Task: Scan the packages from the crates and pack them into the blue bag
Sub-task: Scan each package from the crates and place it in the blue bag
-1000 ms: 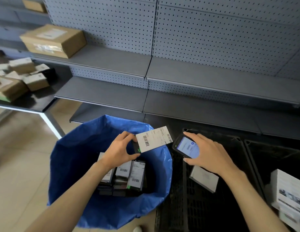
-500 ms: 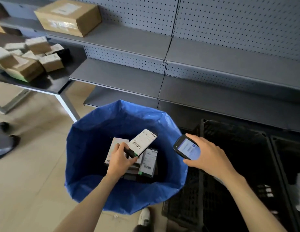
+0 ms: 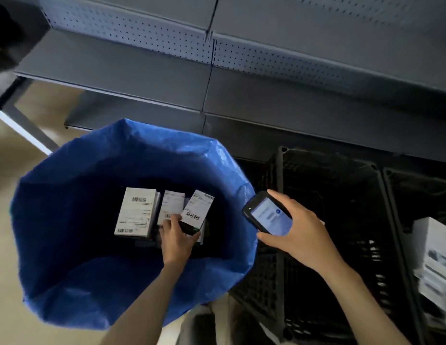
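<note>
Head view: my left hand [image 3: 177, 241] deep in blue bag [image 3: 92, 282], fingers curled round package [image 3: 195, 210], now lower, among packed boxes [image 3: 137, 211]. My right hand [image 3: 299, 235] grips phone [image 3: 266, 215] beside bag.

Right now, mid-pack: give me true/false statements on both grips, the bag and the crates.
1. The left grip is down inside the blue bag, holding a labelled package. True.
2. The right grip holds a scanner with its screen lit. True.
3. The bag holds no other packages. False: at least two more packages stand beside the held one.
4. A black crate stands directly right of the bag. True.
5. Nothing shows beyond that crate. False: white boxes, blurred, sit at the far right, apparently in the next crate.
</note>
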